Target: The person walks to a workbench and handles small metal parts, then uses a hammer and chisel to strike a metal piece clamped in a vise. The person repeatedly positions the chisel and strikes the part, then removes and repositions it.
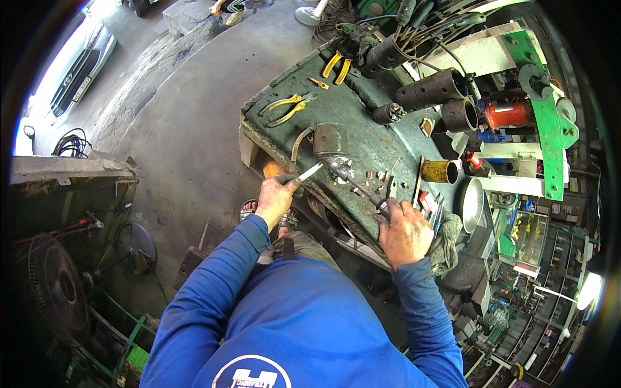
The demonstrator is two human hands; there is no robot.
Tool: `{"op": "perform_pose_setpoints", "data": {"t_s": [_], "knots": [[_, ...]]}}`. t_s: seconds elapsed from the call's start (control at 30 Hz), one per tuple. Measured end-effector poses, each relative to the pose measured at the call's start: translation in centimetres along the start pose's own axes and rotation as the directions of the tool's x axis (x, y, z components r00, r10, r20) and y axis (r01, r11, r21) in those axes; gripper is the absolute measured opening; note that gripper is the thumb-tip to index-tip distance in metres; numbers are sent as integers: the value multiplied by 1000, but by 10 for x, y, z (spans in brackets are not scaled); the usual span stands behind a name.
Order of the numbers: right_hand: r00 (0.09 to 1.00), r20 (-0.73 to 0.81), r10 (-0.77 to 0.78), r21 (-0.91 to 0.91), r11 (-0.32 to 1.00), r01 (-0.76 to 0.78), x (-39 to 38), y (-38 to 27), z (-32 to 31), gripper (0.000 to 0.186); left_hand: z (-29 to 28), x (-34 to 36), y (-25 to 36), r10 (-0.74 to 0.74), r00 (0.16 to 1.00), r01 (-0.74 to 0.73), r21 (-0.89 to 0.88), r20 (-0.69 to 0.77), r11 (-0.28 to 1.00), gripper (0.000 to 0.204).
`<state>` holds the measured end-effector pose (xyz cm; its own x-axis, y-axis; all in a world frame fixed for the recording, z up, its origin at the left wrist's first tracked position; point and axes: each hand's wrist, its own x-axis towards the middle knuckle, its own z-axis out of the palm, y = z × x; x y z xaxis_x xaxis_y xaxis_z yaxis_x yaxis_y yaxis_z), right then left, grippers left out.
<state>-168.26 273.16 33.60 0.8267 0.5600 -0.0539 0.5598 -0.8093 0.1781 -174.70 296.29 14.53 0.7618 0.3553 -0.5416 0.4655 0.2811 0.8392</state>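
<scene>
My left hand is closed around a slim, pale, pointed stick, which reaches over the bench's near edge. My right hand grips a long-shanked metal tool that looks like a soldering iron. The tool's thick grey head lies close to the stick's tip, below a dark metal cylinder. Whether head and tip touch I cannot tell. Beside the cylinder is a curved tan strip. Small bits of metal are scattered to the right of the tool's head.
The worn green workbench carries yellow-handled pliers and a yellow can. Metal tubes line its far right side. A grey rag hangs near my right wrist. A fan stands at left.
</scene>
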Motion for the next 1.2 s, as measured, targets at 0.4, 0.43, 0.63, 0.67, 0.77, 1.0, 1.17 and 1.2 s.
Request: {"op": "perform_pose_setpoints", "data": {"t_s": [0.4, 0.43, 0.63, 0.67, 0.77, 1.0, 1.17, 1.2], "knots": [[1000, -11, 7, 44, 999, -7, 0, 4, 3, 43, 1, 3, -2, -6, 1000, 6, 16, 6, 1000, 25], [1000, 3, 11, 44, 999, -11, -1, 5, 3, 43, 1, 2, -2, 3, 1000, -3, 9, 4, 1000, 25], [996, 50, 69, 67, 995, -73, -4, 9, 9, 46, 1, 2, 0, -3, 1000, 3, -4, 2, 1000, 26], [995, 57, 86, 78, 993, -90, -5, 8, 11, 46, 1, 2, 0, -6, 1000, 6, 1, -2, 1000, 27], [994, 47, 100, 91, 990, -104, -6, 8, 13, 47, 2, 0, 1, -3, 1000, 3, 9, -14, 1000, 27], [980, 152, 127, 124, 981, -147, 4, 11, 5, 45, 2, 0, 5, -14, 1000, 13, 45, 18, 999, 30], [943, 278, 185, 140, 963, -230, 19, 13, -9, 47, 5, 3, 0, -15, 1000, 14, -56, -17, 998, 27], [938, 290, 191, 148, 959, -241, 22, 14, -12, 48, 6, 4, -1, -12, 1000, 11, -70, -13, 998, 27]]}}
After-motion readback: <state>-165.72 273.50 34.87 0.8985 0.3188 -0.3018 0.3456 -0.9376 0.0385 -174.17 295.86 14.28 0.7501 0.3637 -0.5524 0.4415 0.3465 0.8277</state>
